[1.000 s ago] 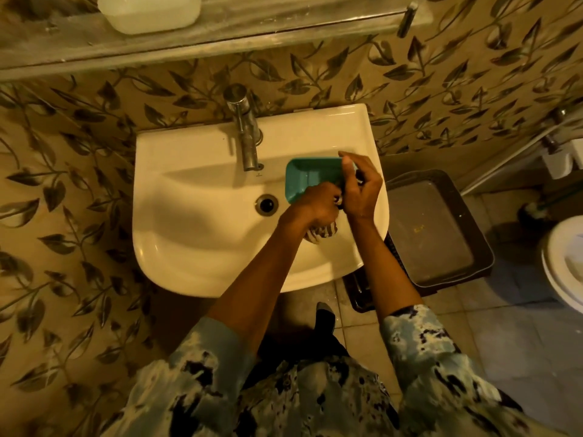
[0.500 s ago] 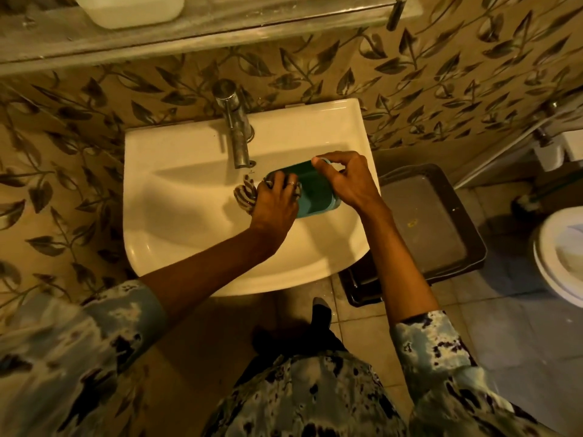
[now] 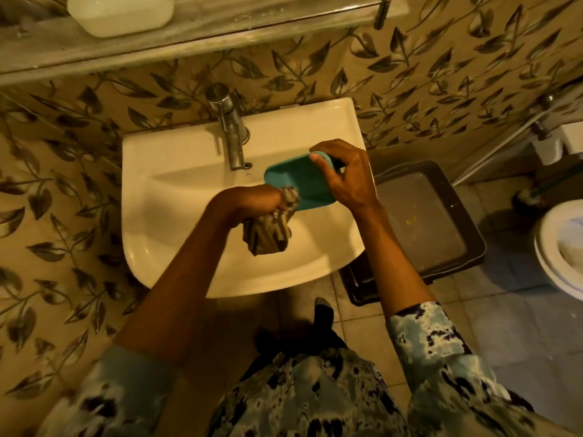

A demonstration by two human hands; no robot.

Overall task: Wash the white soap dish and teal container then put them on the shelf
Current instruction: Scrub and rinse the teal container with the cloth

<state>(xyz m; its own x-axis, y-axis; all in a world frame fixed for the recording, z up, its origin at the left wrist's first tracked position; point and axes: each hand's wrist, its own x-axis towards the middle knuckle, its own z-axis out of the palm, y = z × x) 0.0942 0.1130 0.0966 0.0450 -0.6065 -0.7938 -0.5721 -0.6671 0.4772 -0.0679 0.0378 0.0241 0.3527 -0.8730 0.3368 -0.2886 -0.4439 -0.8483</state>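
My right hand (image 3: 345, 176) holds the teal container (image 3: 299, 179) tilted over the white sink (image 3: 176, 197), fingers gripping its right end. My left hand (image 3: 252, 203) is closed around a patterned cloth (image 3: 269, 230), which presses against the container's lower left edge and hangs down into the basin. The white soap dish (image 3: 121, 12) sits on the shelf (image 3: 220, 29) above the sink, at the top left.
A metal tap (image 3: 230, 134) stands at the back of the sink, just left of the container. A dark tray (image 3: 422, 219) on a low stand sits to the right of the sink. A toilet bowl (image 3: 561, 247) is at the far right. Leaf-patterned wall tiles surround the sink.
My left hand with the cloth has moved from the container's left side to its lower edge. The container has turned so its outer bottom faces up.
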